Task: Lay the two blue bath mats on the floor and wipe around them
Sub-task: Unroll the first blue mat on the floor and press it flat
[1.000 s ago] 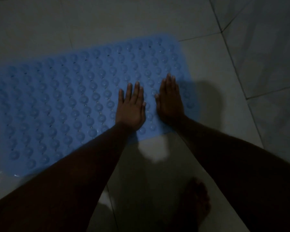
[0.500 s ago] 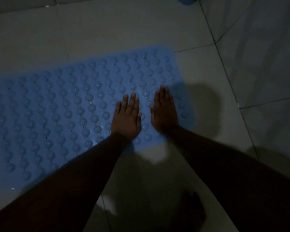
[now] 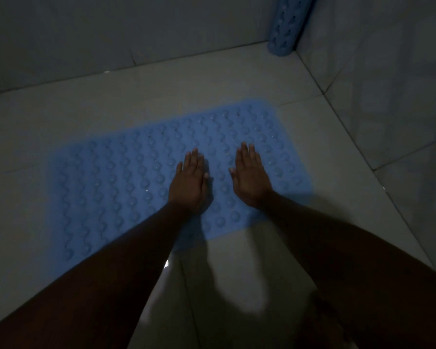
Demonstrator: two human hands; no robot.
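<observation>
Dim room; pale tiled floor [image 3: 161, 79] w/ dark grout lines, glossy enough to show a small bright glint nr the near edge of the mat; grey tiled back wall [image 3: 111, 28] meets the floor along a dark seam, & a right wall [image 3: 388, 71] of big tiles joins it at the corner, top right. One flat blue mat [image 3: 116, 187] lies on the floor, long side running left to right & a bit skewed to the grout; its top is covered in rows of round bumps w/ small holes btwn them. The 2nd, a rolled blue mat [image 3: 286, 23], stands upright on the floor in that corner, well apart from the flat blue mat; can't tell if it touches the walls. Both hands rest palm down on the right half of the flat blue mat; left hand [image 3: 189, 182] lies flat, fingers straight & together, thumb slightly out; right hand [image 3: 251, 177] just beside it, likewise flat w/ straight fingers; a strip of mat shows btwn them; neither holds anything. Forearm shadows fall across the mat's near edge & the floor; too dark for finer detail.
</observation>
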